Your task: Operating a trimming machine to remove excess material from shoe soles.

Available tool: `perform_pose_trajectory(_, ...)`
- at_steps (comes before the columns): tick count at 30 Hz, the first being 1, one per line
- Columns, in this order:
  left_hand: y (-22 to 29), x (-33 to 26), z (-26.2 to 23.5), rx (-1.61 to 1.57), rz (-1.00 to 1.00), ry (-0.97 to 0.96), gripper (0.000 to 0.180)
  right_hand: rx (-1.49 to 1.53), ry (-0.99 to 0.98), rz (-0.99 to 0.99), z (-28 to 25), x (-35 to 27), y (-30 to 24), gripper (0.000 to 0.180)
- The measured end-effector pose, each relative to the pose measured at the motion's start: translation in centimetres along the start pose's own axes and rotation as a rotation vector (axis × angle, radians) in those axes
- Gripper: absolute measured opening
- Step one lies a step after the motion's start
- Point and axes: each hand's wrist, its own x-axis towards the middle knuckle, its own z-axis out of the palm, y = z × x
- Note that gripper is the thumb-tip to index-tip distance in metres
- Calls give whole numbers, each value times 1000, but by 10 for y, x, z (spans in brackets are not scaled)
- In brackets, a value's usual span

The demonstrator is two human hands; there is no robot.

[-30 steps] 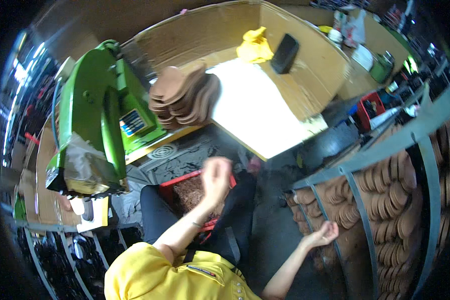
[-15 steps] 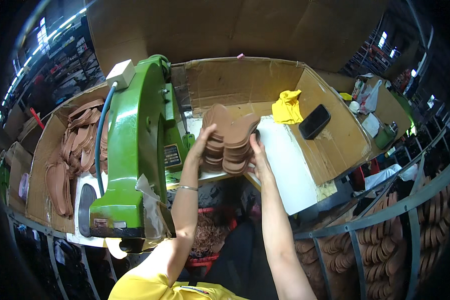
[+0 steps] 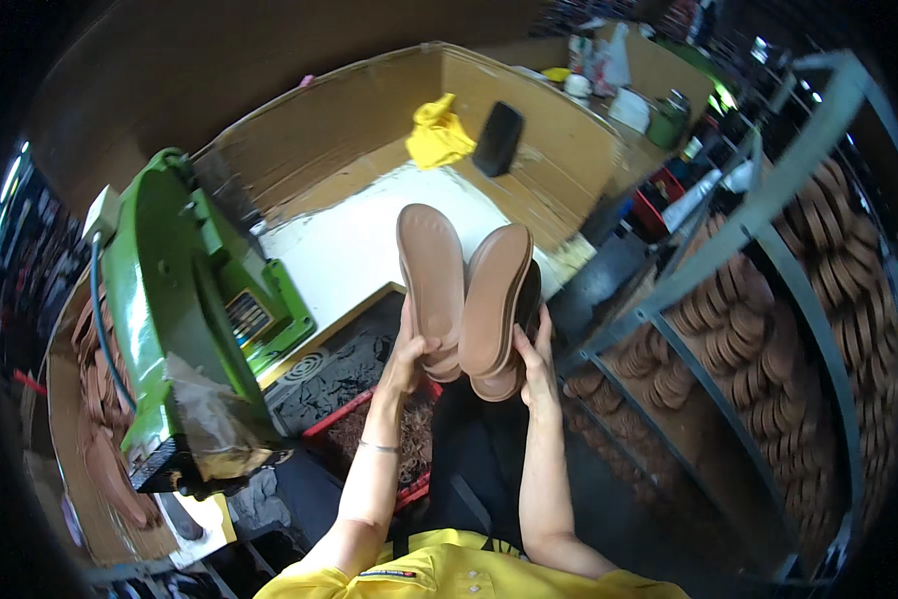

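Observation:
A stack of tan-brown shoe soles (image 3: 467,299) is held up on end between my two hands, above my lap. My left hand (image 3: 409,351) grips the left side of the stack near its lower end. Against the right side my right hand (image 3: 537,361) presses flat. The front two soles fan apart at the top. Behind them lies the white worktop (image 3: 354,245) inside a cardboard-walled bench.
A green machine (image 3: 184,309) stands at the left. A yellow cloth (image 3: 437,135) and a black object (image 3: 498,138) lie at the worktop's back. A metal rack (image 3: 768,329) full of brown soles stands on the right. A red tray (image 3: 409,449) of scraps sits below.
The hands have lifted the stack of soles off the worktop and brought it toward me, tipping it upright. A second ago the left hand was at the red tray and the right at the rack.

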Motion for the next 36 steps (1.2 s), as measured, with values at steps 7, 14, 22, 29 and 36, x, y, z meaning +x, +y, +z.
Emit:
perform_pose_trajectory(7,-65,-39,29,-41,-192,-121,73,145,75,45,-88,-54,16,84)
perform_pose_trajectory(14,-121,-112,118,38,-480,-353,76,380,334,317,-195,-209,27,86)
perform_pose_trajectory(22,-217,-154,280,-47,-638,-877,115,306,953,98,-325,-364,57,53)
perform_pose_trajectory(29,-265,-133,362,-75,-726,-1001,112,347,1011,-80,-386,-354,28,47)
perform_pose_trajectory(36,-327,-44,420,159,-1017,-1030,64,464,939,-127,-463,-257,-23,48)
